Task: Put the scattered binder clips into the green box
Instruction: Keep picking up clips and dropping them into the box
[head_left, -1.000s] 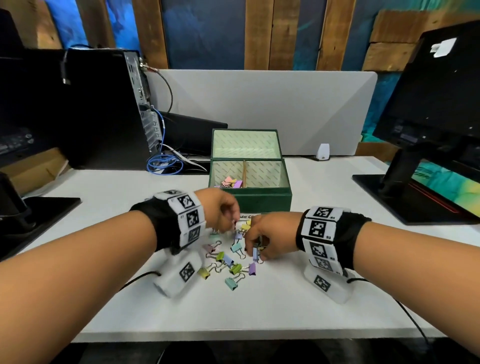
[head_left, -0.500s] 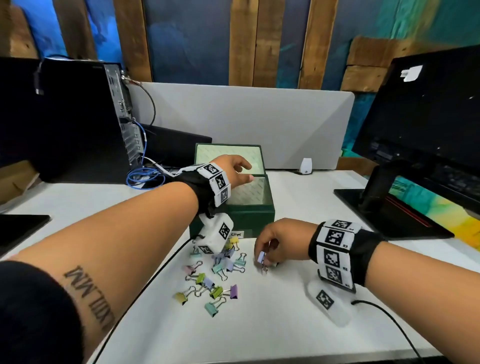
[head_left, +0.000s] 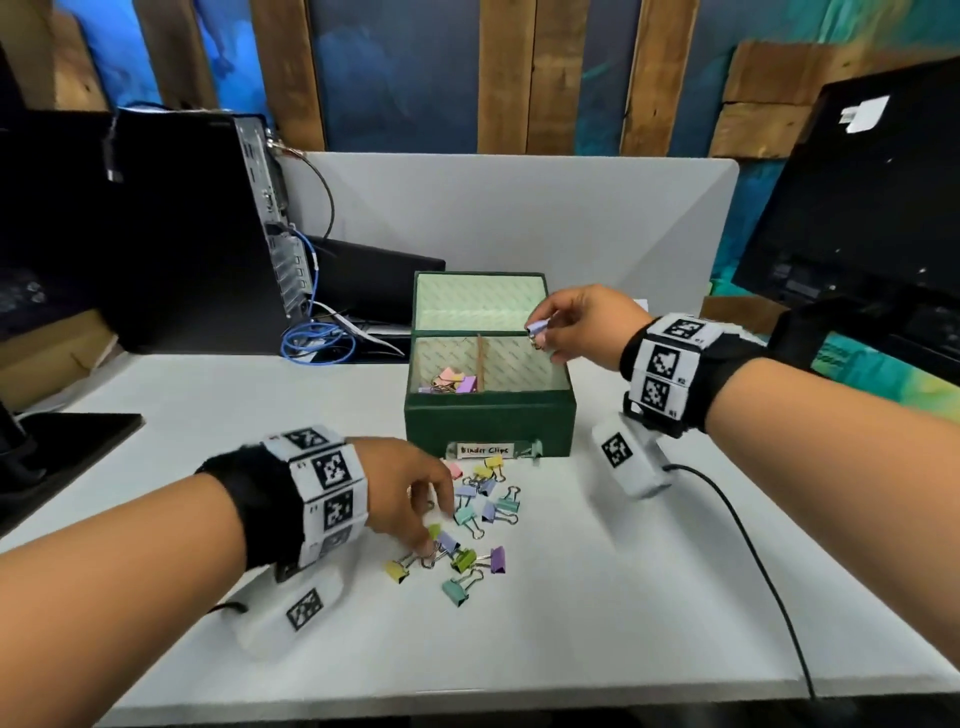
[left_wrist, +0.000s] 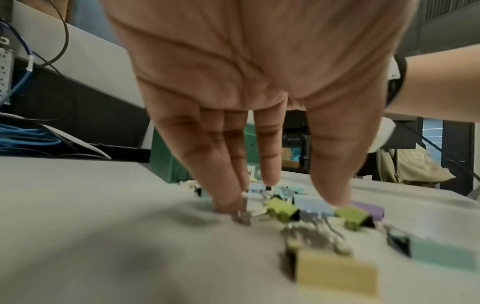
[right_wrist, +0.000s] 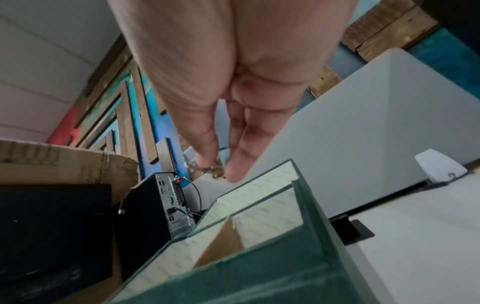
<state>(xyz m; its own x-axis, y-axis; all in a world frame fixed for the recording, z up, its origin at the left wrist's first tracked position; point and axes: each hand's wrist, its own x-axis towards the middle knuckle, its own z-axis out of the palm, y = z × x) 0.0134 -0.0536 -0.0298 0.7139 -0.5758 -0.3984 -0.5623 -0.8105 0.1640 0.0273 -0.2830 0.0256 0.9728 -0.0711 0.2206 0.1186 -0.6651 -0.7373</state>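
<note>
The green box (head_left: 488, 426) stands open mid-table, and several pastel clips (head_left: 454, 382) lie in its left compartment beside a brown divider (head_left: 480, 364). My right hand (head_left: 540, 332) hovers over the back right corner of the right compartment and pinches a lilac binder clip (head_left: 536, 327). In the right wrist view its thumb and fingers (right_wrist: 233, 164) close on the clip's metal (right_wrist: 214, 169) above the box (right_wrist: 259, 267). Several scattered binder clips (head_left: 478, 519) lie in front of the box. My left hand (head_left: 434, 525) reaches down among them with straight fingers (left_wrist: 228, 197), the tips touching clips (left_wrist: 311, 207).
A black computer tower (head_left: 208, 234) with a blue cable coil (head_left: 317, 340) stands back left. A monitor (head_left: 857, 208) fills the right, a dark monitor base (head_left: 67, 447) the left. A grey partition (head_left: 519, 218) is behind the box. A black cable (head_left: 753, 571) trails to the front edge.
My left hand has come back from over the box down to the clips on the table. My right hand has risen from the table to above the box with the lilac clip.
</note>
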